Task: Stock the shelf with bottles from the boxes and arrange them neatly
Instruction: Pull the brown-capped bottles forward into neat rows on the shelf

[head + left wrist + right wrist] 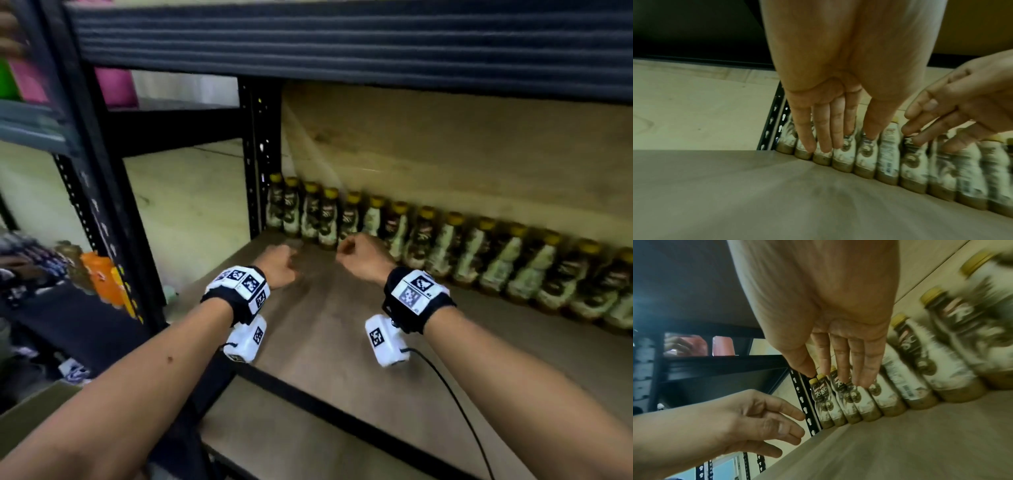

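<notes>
Upright, bottles (pixel 442 246) row along shelf (pixel 342 325) back; both hands empty.

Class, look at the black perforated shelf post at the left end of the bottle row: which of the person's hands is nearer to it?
Left. The left hand reaches toward the bottles just beside the post; the right hand is farther along the bottle row.

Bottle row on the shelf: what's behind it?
Behind the bottle row only the pale wooden back panel shows above the caps. Its lower part is covered by the bottles, and no second row is visible.
</notes>
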A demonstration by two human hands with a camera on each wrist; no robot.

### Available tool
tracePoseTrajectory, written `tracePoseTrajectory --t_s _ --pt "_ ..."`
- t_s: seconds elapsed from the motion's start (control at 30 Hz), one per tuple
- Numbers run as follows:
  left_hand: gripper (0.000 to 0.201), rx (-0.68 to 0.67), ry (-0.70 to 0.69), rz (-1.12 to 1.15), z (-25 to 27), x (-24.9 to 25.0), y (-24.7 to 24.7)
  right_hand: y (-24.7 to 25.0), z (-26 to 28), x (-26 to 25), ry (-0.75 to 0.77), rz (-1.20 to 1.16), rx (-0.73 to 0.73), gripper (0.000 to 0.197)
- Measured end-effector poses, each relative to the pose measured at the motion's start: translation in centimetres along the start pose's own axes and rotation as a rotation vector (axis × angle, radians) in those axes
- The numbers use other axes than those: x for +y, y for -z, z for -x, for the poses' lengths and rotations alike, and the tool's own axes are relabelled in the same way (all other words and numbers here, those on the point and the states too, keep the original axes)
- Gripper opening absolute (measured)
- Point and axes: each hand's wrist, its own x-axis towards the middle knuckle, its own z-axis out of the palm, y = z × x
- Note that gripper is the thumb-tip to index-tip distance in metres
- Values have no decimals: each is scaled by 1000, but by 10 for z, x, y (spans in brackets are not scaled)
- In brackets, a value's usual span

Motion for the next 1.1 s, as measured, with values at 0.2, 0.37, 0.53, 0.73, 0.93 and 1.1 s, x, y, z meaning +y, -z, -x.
tracePoseTrajectory --t_s 0.2,0.37,0.53,0.73,0.93,1.1 --pt "28 93 -125 35 -80 -38 42 -21 -88 -37 54 68 127 28" --pt "22 225 -285 172 -123 -18 74 -9 -140 -46 8 269 343 45" --pt "47 107 -308 96 -158 2 92 -8 -159 -46 -113 434 133 49" --pt "54 59 -252 -19 -173 11 81 -29 -153 -44 -86 371 40 61" --pt "21 217 -187 -38 -151 2 80 -43 -137 -39 -53 171 56 48" --pt "18 297 -71 69 -124 -37 86 -42 -131 -50 -107 -37 95 43"
